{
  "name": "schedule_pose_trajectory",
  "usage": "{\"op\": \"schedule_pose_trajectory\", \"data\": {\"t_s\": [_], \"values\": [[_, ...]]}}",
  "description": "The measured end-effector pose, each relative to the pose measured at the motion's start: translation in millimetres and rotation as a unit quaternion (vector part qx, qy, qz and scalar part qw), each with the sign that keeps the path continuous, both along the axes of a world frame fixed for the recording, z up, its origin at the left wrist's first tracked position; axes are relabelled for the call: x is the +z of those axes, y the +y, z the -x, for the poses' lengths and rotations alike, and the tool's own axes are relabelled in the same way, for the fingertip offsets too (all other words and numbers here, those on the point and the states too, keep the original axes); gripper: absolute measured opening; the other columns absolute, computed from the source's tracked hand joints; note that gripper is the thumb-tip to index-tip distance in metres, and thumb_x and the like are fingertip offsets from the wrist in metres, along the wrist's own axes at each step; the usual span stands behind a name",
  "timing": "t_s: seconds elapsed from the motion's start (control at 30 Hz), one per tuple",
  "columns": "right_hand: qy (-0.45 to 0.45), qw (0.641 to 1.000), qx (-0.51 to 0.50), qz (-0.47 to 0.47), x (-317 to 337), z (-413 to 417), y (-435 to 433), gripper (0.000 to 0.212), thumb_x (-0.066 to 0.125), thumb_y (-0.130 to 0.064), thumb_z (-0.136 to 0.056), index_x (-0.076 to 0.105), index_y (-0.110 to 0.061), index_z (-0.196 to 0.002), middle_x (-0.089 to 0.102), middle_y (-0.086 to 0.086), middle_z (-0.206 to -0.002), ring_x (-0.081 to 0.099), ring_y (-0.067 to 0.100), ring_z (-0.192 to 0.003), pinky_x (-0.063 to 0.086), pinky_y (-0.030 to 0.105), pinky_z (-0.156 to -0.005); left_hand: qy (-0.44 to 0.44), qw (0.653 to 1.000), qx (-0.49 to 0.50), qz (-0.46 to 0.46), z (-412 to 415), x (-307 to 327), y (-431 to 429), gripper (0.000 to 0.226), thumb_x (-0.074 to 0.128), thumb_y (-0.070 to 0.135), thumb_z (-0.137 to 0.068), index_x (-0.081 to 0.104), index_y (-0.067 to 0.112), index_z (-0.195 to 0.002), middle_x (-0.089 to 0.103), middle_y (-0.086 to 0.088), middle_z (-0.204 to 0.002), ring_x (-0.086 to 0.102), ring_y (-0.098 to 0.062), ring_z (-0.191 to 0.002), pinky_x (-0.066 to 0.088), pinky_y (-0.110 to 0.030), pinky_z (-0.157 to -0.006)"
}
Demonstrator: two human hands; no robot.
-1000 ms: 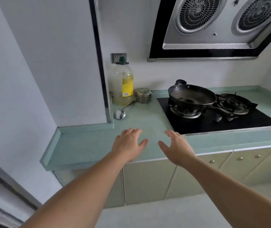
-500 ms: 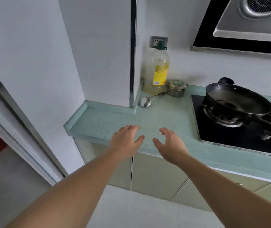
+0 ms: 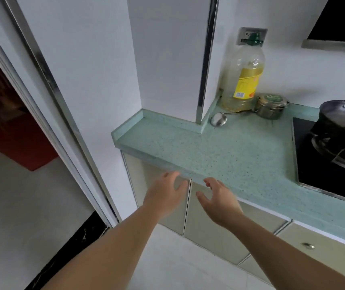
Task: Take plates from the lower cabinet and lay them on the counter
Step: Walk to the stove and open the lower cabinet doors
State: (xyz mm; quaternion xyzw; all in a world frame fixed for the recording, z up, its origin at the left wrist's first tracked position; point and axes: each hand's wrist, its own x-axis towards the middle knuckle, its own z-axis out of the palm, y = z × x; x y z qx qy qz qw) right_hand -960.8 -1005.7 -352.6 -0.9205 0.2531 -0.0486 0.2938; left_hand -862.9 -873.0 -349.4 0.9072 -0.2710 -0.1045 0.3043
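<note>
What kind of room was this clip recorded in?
Most likely a home kitchen: a gas hob with a wok is set into a green counter, a large cooking-oil bottle stands by the wall, and closed lower cabinets sit underneath.

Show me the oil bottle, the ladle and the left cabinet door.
oil bottle [image 3: 246, 84], head view, on its yellow label.
ladle [image 3: 218, 119], head view, on its round bowl.
left cabinet door [image 3: 144, 176], head view, on its bare panel.
</note>
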Motion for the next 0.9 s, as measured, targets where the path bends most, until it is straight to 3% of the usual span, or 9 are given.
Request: {"op": "schedule_pose_trajectory", "data": {"t_s": [0.17,0.23,0.3,0.37,0.5,0.67,0.83,0.9], "values": [[-0.03,0.999,0.016,0.002,-67.9,-27.3,1.5,0.048,0.053,-0.04,-0.091,0.048,-0.017,-0.133,0.056,0.004,-0.131,0.054,0.023,-0.118,0.045,0.034,-0.096,0.091,0.989,0.081,0.087,-19.4,-62.2,-14.1,0.04,0.045,0.034,-0.098,0.056,0.013,-0.129,0.06,-0.007,-0.13,0.053,-0.024,-0.12,0.038,-0.029,-0.097],[-0.049,0.999,0.017,0.006,-97.0,-39.9,-0.2,0.047,0.053,-0.038,-0.091,0.049,-0.016,-0.132,0.058,0.005,-0.129,0.054,0.023,-0.118,0.044,0.033,-0.095,0.139,0.973,0.114,0.148,-31.0,-87.4,-23.9,0.026,0.045,0.028,-0.098,0.063,0.013,-0.109,0.065,-0.009,-0.111,0.058,-0.024,-0.104,0.042,-0.03,-0.088],[-0.07,0.997,0.027,0.034,-125.5,-51.9,-4.7,0.045,0.054,-0.037,-0.09,0.051,-0.017,-0.13,0.058,0.004,-0.128,0.053,0.022,-0.118,0.044,0.032,-0.094,0.205,0.935,0.166,0.237,-49.4,-111.5,-36.4,0.018,0.048,0.019,-0.095,0.064,0.016,-0.088,0.064,-0.007,-0.092,0.058,-0.023,-0.088,0.049,-0.036,-0.084],[-0.082,0.992,0.048,0.084,-152.6,-62.1,-11.4,0.043,0.054,-0.037,-0.088,0.053,-0.019,-0.128,0.059,0.004,-0.126,0.055,0.024,-0.116,0.046,0.032,-0.091,0.29,0.88,0.196,0.322,-69.9,-134.1,-50.4,0.019,0.051,0.01,-0.091,0.069,0.012,-0.097,0.068,-0.004,-0.087,0.061,-0.023,-0.084,0.052,-0.038,-0.082],[-0.127,0.982,0.058,0.126,-193.5,-78.5,-24.6,0.036,0.056,-0.033,-0.086,0.059,-0.02,-0.119,0.063,0.005,-0.115,0.06,0.025,-0.106,0.049,0.034,-0.083,0.396,0.795,0.203,0.412,-95.3,-164.4,-71.2,0.026,0.045,-0.002,-0.094,0.062,0.006,-0.111,0.068,-0.004,-0.086,0.063,-0.015,-0.079,0.051,-0.031,-0.071],[-0.2,0.963,0.073,0.164,-219.4,-88.6,-34.5,0.032,0.056,-0.029,-0.083,0.062,-0.019,-0.112,0.065,0.003,-0.103,0.062,0.024,-0.097,0.051,0.036,-0.079,0.411,0.757,0.191,0.47,-103.5,-176.0,-83.2,0.031,0.034,-0.005,-0.095,0.06,0.002,-0.111,0.068,-0.008,-0.084,0.061,-0.014,-0.072,0.048,-0.026,-0.061],[-0.239,0.953,0.066,0.176,-230.9,-82.8,-40.1,0.035,0.058,-0.026,-0.084,0.062,-0.018,-0.117,0.065,0.002,-0.107,0.062,0.023,-0.099,0.051,0.036,-0.083,0.408,0.727,0.188,0.52,-95.9,-170.7,-86.1,0.03,0.028,-0.013,-0.085,0.056,-0.003,-0.093,0.066,-0.02,-0.089,0.034,-0.012,-0.053,0.03,-0.021,-0.055],[-0.241,0.952,0.067,0.178,-232.9,-78.8,-39.7,0.035,0.058,-0.027,-0.084,0.062,-0.018,-0.118,0.064,0.001,-0.107,0.061,0.021,-0.1,0.05,0.035,-0.083,0.416,0.716,0.185,0.53,-94.0,-170.2,-86.8,0.029,0.031,-0.011,-0.084,0.055,-0.006,-0.1,0.064,-0.021,-0.089,0.028,-0.013,-0.051,0.024,-0.022,-0.054]]}}
